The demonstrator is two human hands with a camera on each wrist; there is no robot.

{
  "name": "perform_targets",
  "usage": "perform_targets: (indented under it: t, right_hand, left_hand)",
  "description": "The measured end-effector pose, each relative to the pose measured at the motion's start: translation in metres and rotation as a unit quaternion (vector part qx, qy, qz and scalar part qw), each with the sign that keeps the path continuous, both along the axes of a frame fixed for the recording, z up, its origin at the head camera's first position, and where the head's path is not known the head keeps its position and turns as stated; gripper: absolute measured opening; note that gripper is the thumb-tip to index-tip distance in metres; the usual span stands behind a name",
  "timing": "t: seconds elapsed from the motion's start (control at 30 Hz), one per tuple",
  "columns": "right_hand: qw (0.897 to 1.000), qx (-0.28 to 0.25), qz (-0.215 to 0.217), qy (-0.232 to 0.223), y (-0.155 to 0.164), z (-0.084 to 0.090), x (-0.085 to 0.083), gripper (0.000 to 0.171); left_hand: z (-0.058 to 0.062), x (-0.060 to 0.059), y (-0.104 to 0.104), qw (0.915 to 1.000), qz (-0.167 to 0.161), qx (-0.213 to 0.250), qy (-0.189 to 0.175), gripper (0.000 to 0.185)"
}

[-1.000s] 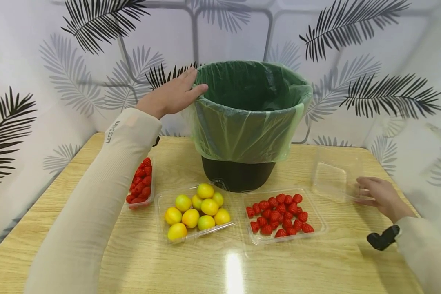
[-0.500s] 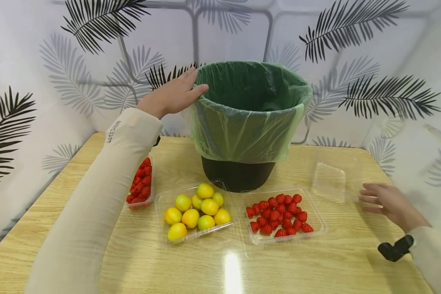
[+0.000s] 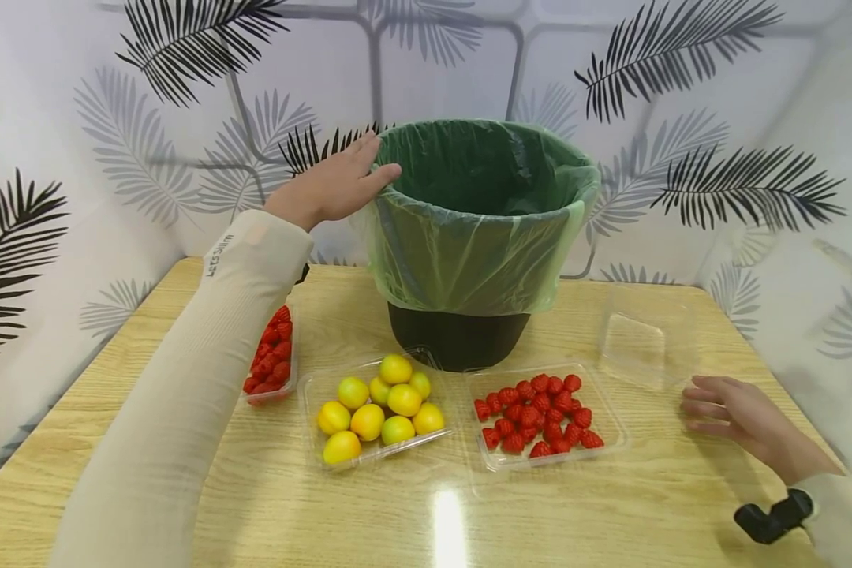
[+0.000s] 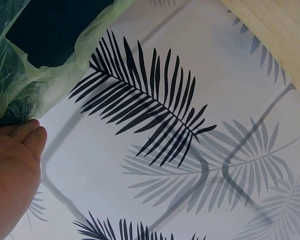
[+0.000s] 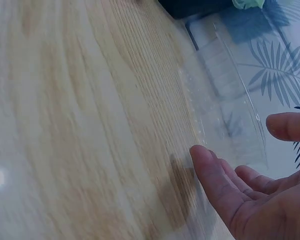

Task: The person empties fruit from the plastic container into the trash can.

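My left hand (image 3: 330, 188) rests flat on the left rim of a black bin (image 3: 458, 338) lined with a green plastic bag (image 3: 477, 213); in the left wrist view the hand (image 4: 12, 165) touches the bag (image 4: 30, 75). My right hand (image 3: 741, 420) hovers open over the table at the right, empty, just short of an empty clear plastic tray (image 3: 646, 339). The right wrist view shows its relaxed fingers (image 5: 217, 182) beside the clear tray (image 5: 230, 95).
On the wooden table (image 3: 397, 513) stand a clear tray of yellow fruit (image 3: 376, 406), a clear tray of red berries (image 3: 539, 414) and another berry tray (image 3: 273, 355) partly behind my left arm. Leaf-patterned walls (image 3: 681, 118) close in the back and sides.
My right hand has let go of the empty clear tray and drawn back toward the front right. The left hand stays on the bin rim.
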State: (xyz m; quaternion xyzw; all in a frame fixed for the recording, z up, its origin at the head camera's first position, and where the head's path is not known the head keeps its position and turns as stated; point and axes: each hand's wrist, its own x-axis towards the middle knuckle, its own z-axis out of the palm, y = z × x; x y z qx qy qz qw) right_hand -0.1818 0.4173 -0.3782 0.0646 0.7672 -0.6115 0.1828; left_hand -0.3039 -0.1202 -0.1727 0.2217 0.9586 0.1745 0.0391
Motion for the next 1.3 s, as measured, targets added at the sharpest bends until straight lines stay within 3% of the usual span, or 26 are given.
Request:
perform_targets:
  t: [0.33,0.77,1.1,1.3]
  right_hand:
    - [1.0,-0.018,0.007,-0.025,-0.027,-0.005,0.01,0.064]
    - [0.995,-0.02,0.093,-0.029,-0.07,-0.004,0.019,0.064]
    - [0.992,-0.05,0.111,-0.039,-0.089,-0.004,0.019,0.049]
    - [0.991,-0.038,0.121,-0.041,-0.098,-0.003,0.016,0.065]
  left_hand:
    - [0.001,0.0,0.001,1.0,0.001,-0.002,-0.001,0.074]
    - [-0.002,0.0,-0.001,1.0,0.003,0.002,0.005,0.074]
    - [-0.002,0.0,0.0,0.9999,0.002,0.009,0.005,0.075]
    - [-0.002,0.0,0.0,0.9999,-0.002,0.009,0.007,0.075]
